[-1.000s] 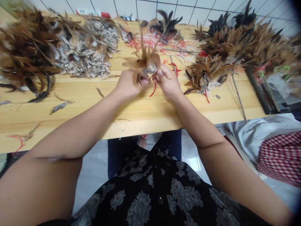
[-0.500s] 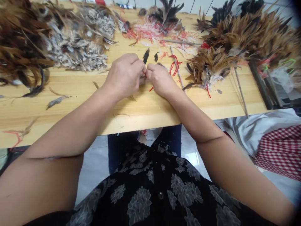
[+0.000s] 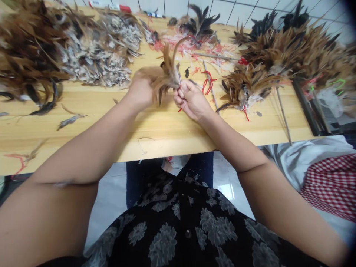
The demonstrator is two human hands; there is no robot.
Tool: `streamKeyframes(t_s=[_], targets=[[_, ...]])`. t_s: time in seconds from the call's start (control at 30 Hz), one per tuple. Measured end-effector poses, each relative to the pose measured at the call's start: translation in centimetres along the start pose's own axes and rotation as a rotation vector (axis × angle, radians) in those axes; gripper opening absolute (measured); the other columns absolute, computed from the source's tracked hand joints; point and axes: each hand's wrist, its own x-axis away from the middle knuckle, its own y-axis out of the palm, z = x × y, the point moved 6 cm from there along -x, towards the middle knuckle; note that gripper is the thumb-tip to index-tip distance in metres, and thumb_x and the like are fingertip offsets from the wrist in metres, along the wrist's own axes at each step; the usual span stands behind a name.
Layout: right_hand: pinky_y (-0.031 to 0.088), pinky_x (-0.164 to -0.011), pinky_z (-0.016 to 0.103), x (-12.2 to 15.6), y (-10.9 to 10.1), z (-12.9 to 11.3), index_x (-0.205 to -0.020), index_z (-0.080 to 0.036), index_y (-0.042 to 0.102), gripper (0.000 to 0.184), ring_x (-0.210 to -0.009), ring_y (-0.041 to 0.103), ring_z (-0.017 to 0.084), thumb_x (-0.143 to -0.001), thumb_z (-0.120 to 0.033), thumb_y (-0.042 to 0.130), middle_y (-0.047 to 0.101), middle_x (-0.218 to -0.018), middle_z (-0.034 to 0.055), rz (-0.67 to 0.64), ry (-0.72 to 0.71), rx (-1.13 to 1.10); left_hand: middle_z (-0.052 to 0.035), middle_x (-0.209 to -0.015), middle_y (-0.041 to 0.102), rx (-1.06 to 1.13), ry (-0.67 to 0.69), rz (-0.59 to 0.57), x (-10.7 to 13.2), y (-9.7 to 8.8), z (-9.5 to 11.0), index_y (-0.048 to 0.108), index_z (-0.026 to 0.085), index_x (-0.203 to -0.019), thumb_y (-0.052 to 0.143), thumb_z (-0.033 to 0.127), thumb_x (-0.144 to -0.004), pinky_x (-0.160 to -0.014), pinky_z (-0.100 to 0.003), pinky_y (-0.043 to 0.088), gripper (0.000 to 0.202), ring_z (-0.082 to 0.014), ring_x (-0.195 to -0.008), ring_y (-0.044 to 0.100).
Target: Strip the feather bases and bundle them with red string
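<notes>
Over the table [image 3: 172,137], the right hand [image 3: 191,99] pinches feathers [image 3: 170,75] at their base; left hand [image 3: 141,89] blurred, grip unclear.

A white tiled wall [image 3: 241,11] with dark joints crosses the top of the frame. Near it, upper left, lies a white marker [image 3: 109,6] with a red end, a blue-and-white pen [image 3: 153,15] to its right. Crumpled clear plastic [image 3: 330,102] sits far right. Lower right, a red-and-white checked cloth [image 3: 330,185] adjoins a white cloth [image 3: 290,155]. Pale, glossy floor [image 3: 105,207] shows below.
</notes>
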Motion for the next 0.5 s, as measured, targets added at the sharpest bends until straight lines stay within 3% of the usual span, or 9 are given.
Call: streamKeyframes(t_s=[0.07, 0.13, 0.27, 0.4, 0.5], targets=[[0.046, -0.069, 0.014, 0.1, 0.0, -0.1, -0.090, -0.026, 0.041, 0.041, -0.072, 0.050, 0.008, -0.122, -0.018, 0.066, 0.046, -0.083, -0.0068, 0.024, 0.062, -0.080, -0.0047, -0.101, 0.080, 0.067, -0.078, 0.148, 0.4, -0.2, -0.3, 0.060, 0.022, -0.089, 0.077, 0.057, -0.119, -0.094, -0.052, 0.049, 0.049, -0.0299, -0.122, 0.073], [0.045, -0.067, 0.015, 0.2, -0.1, -0.4, -0.089, -0.026, 0.041, 0.039, -0.070, 0.050, 0.008, -0.121, -0.012, 0.060, 0.049, -0.083, -0.0067, 0.035, 0.087, -0.133, -0.0048, -0.107, 0.081, 0.078, -0.078, 0.237, 0.8, 0.0, -0.4, 0.068, 0.026, -0.103, 0.076, 0.052, -0.115, -0.104, -0.052, 0.056, 0.030, -0.0311, -0.118, 0.073], [0.045, -0.065, 0.015, 0.0, -0.5, -0.7, -0.091, -0.026, 0.043, 0.035, -0.068, 0.051, 0.008, -0.117, -0.006, 0.055, 0.052, -0.082, -0.0063, 0.048, 0.112, -0.234, -0.0088, -0.108, 0.078, 0.037, 0.016, 0.262, 1.2, 1.3, 0.0, 0.066, 0.028, -0.108, 0.064, 0.060, -0.124, -0.116, -0.058, 0.057, 0.036, -0.0346, -0.122, 0.072], [0.041, -0.063, 0.016, -0.5, -0.5, 0.3, -0.091, -0.026, 0.041, 0.036, -0.065, 0.050, 0.008, -0.113, 0.000, 0.052, 0.052, -0.079, -0.0071, 0.086, 0.184, -0.274, -0.0137, -0.114, 0.080, -0.007, 0.068, 0.243, 1.6, 1.4, 1.6, 0.071, 0.033, -0.105, 0.061, 0.057, -0.124, -0.115, -0.065, 0.062, 0.032, -0.0397, -0.124, 0.076], [0.036, -0.062, 0.016, -1.3, -0.6, 1.2, -0.089, -0.027, 0.038, 0.040, -0.063, 0.048, 0.008, -0.110, 0.004, 0.051, 0.046, -0.077, -0.0084, 0.085, 0.194, -0.234, -0.0129, -0.116, 0.082, 0.033, 0.045, 0.195, 1.6, 1.1, 2.5, 0.075, 0.037, -0.105, 0.069, 0.055, -0.119, -0.113, -0.067, 0.064, 0.024, -0.0402, -0.133, 0.076]])
